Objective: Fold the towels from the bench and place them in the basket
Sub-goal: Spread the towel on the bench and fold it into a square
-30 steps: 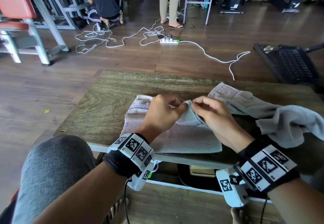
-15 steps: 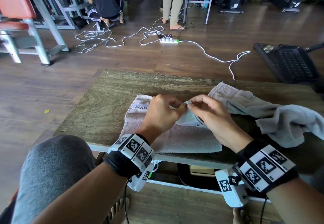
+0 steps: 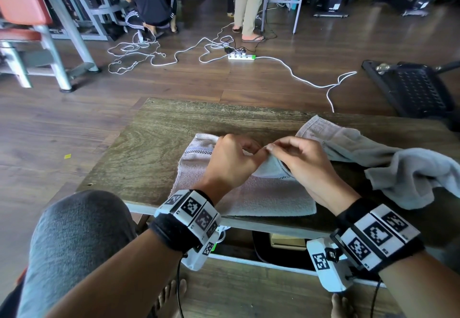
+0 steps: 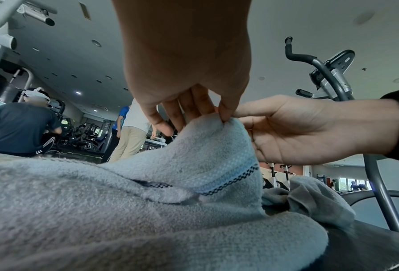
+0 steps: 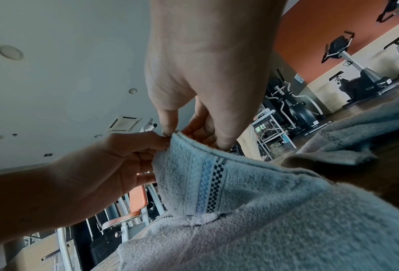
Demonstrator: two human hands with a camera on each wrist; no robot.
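A pale grey-blue towel (image 3: 261, 198) with a blue and checkered stripe lies on the wooden bench (image 3: 154, 148). One corner of it is lifted off the flat part. My left hand (image 3: 251, 149) and right hand (image 3: 272, 148) meet at that raised corner, and both pinch it between thumb and fingers. The left wrist view shows the left fingertips (image 4: 224, 115) on the towel's top fold (image 4: 212, 146), with the right hand (image 4: 298, 128) beside it. In the right wrist view the right fingers (image 5: 170, 126) pinch the hemmed edge (image 5: 205, 174). A second towel (image 3: 410, 173) lies crumpled on the bench's right side.
A black perforated basket-like object (image 3: 418, 88) sits on the floor beyond the bench's right end. White cables and a power strip (image 3: 241, 56) trail across the wooden floor. Two people (image 3: 249, 1) and gym machines stand at the back. My knee (image 3: 74, 238) is at the near left.
Both hands stay at the raised towel corner; the right fingers have crept a little left along the edge. The standing person in the background has stepped to the right.
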